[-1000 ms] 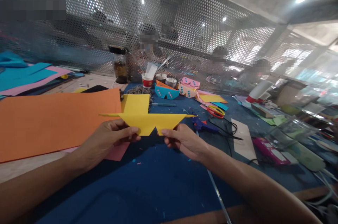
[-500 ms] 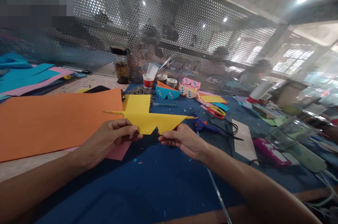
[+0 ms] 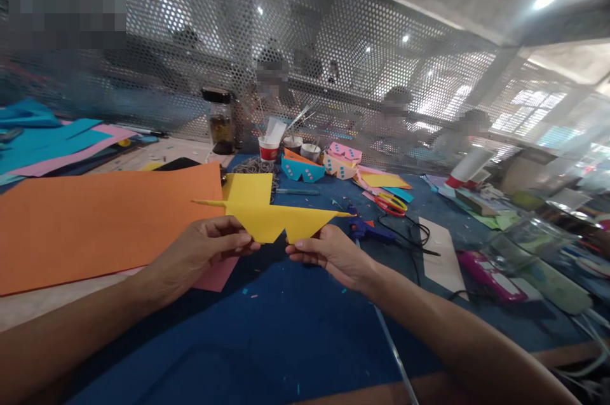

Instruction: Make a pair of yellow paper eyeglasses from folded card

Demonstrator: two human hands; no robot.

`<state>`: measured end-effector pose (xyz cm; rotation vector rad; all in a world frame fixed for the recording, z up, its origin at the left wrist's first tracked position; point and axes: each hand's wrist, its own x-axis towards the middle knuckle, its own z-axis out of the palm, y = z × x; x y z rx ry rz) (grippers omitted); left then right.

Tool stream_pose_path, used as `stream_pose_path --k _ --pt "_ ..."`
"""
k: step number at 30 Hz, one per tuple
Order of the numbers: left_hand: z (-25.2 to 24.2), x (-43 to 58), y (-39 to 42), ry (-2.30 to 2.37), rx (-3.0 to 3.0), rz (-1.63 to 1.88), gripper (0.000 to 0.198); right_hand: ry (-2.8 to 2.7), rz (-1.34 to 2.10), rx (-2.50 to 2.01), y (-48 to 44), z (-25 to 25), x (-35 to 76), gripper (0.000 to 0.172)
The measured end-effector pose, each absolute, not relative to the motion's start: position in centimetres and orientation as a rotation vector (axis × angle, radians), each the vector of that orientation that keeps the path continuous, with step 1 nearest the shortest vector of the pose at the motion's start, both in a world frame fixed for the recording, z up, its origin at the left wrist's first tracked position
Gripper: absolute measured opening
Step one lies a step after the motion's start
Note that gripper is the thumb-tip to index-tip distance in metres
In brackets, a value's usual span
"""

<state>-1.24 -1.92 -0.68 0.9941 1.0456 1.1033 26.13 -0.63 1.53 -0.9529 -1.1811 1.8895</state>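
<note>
Between my hands, above the blue table (image 3: 286, 329), I hold up a yellow paper mask (image 3: 281, 220) with a V-shaped notch in its lower edge and a thin pointed strip at each end. My left hand (image 3: 214, 243) pinches its lower left part between thumb and fingers. At the lower right, close to the notch, my right hand (image 3: 328, 252) grips it the same way. Behind the mask lies a sheet of yellow paper (image 3: 252, 185). A large orange sheet (image 3: 109, 220) spreads out left of it, and a pink paper piece (image 3: 216, 274) shows under my left hand.
Farther back stand finished-looking blue (image 3: 302, 170) and pink paper masks (image 3: 345, 152), paper cups (image 3: 269, 149) and a lidded jar (image 3: 220, 122). On the right lie a blue glue gun (image 3: 369, 230) with its cord, scissors (image 3: 391, 205), a cream card (image 3: 441, 252) and a magenta object (image 3: 493, 274).
My left hand has shifted very slightly to the right along with the mask's left end. Both hands keep their pinch on the mask.
</note>
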Motion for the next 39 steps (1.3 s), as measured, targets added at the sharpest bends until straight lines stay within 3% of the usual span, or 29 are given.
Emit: stream_pose_path --k 23,39 --pt "-0.4 -1.1 -2.1 1.070 0.997 1.134 0.019 -1.178 1.911 -0.920 -0.8 1.8 26.2 0.050" --pt "-1.1 -1.5 -1.7 1.036 0.971 1.116 0.033 -1.194 1.928 -0.896 -0.7 1.8 26.3 0.051"
